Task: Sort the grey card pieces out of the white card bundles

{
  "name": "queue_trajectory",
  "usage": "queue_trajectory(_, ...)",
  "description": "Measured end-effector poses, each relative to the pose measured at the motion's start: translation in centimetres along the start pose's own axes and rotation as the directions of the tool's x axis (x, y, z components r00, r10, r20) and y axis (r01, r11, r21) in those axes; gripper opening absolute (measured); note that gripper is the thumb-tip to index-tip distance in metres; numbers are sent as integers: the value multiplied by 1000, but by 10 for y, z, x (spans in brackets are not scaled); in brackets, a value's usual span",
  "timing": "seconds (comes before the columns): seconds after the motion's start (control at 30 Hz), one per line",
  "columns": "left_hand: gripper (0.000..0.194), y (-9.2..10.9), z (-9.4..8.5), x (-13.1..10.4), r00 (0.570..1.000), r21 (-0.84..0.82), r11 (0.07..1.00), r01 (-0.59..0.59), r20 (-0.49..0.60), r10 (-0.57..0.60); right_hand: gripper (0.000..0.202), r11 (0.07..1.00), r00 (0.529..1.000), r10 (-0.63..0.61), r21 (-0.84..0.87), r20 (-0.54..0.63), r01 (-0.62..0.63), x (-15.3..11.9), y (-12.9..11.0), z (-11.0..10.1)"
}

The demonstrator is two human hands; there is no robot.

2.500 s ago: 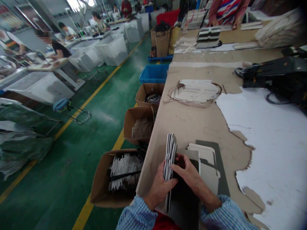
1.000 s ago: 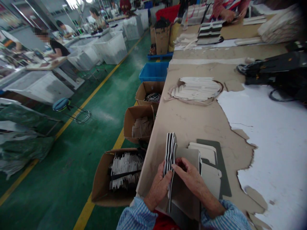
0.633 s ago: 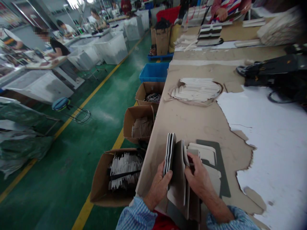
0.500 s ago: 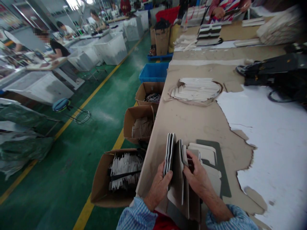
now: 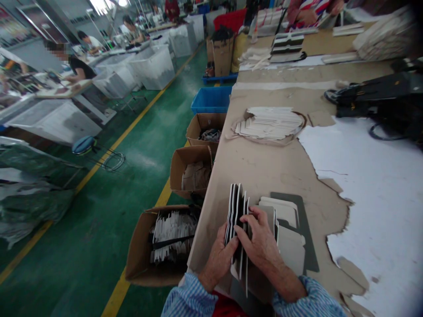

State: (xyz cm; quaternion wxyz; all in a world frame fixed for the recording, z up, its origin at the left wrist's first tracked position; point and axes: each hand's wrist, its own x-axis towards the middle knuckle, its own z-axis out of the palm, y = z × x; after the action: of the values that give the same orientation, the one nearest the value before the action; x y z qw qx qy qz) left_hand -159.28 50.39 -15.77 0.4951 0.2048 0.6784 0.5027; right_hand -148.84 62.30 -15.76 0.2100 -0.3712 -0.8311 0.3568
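Several thin dark panels with white edges (image 5: 234, 211) stand upright together near the table's left edge. My left hand (image 5: 218, 255) is closed round their left side, thumb toward me. From the right, my right hand (image 5: 261, 242) pinches the panels on the right of the bundle (image 5: 245, 220), with its fingertips against their faces. The lower ends of some longer panels hang below my hands. Just right of my right hand lie pale flat pieces (image 5: 291, 246) on a dark green-grey board (image 5: 307, 237).
A stack of pale strips (image 5: 271, 125) lies further up the table (image 5: 264, 171). White sheeting (image 5: 376, 185) and a black bag (image 5: 383, 101) are at right. Cardboard boxes (image 5: 139, 259) and a blue bin (image 5: 211, 100) line the left edge. Across the table, a person's hands (image 5: 307, 17) show.
My right hand has moved left, bringing its panels against those in my left hand; the gap between them has narrowed. My left hand has barely moved.
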Motion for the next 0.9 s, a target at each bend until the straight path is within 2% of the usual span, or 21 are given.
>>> queue_trajectory(0.17, 66, -3, 0, 1, 999, -15, 999, -30, 13, 31, 18, 996, 997, 63, 65, 32, -65, -1, 2, 3)
queue_trajectory(0.37, 69, -6, -1, -1, 1000, -92, 996, 3, 22, -1, 18, 985, 993, 102, 131, 55, -109, -1, 0, 3)
queue_trajectory(0.57, 64, -3, -2, -1, 1000, -91, 996, 9, 19, -8, 20, 975, 988, 121, 177, 97, -137, 2, 1, 3)
queue_trajectory(0.63, 64, -2, -1, -1, 1000, -95, 995, -7, 17, 9, 20, 979, 990, 117, 159, 72, -127, 0, 4, 3)
queue_trajectory(0.7, 63, -1, -1, -1, 1000, -106, 994, -15, 25, 18, 22, 989, 995, 97, 118, -14, -94, -2, 7, 4)
queue_trajectory(0.8, 63, 0, 0, -1, 1000, -111, 994, -12, 27, 15, 38, 999, 989, 0, 43, -148, 6, -5, 13, 4)
queue_trajectory(0.9, 62, -1, 0, 0, 1000, -97, 995, -19, 22, 21, 42, 997, 986, -69, 21, -153, 73, -6, 16, 4)
